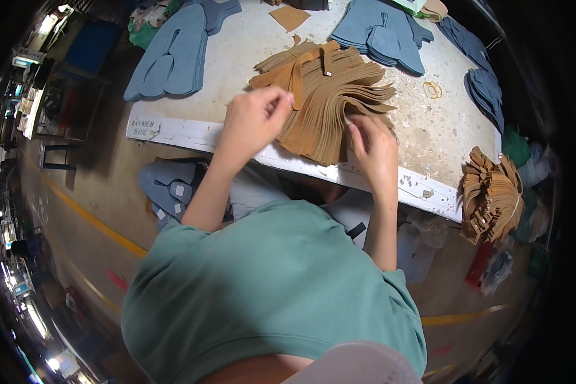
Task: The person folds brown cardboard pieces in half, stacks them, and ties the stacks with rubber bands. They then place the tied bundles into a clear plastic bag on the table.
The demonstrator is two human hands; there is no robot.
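Observation:
A thick fanned bundle of brown leather-like strips [326, 128] lies at the table's near edge. Across its top runs a looser orange-brown strip [296, 77], its end hanging down beside my left fingertips. My left hand [255, 118] is closed in a pinch over the bundle's left side; its fingertips meet the loose strip's edge, but what they grip is unclear. At the bundle's right side, my right hand [374, 144] has its thumb and curled fingers drawn together against the strip edges. Anything between those fingers is hidden.
Stacks of blue-grey cut pieces lie at the table's back left [173, 61] and back right [384, 38]. Yellow rubber bands [432, 90] rest right of the bundle. Another tied brown bundle [493, 195] hangs at the right corner. Blue pieces [169, 185] sit below the table edge.

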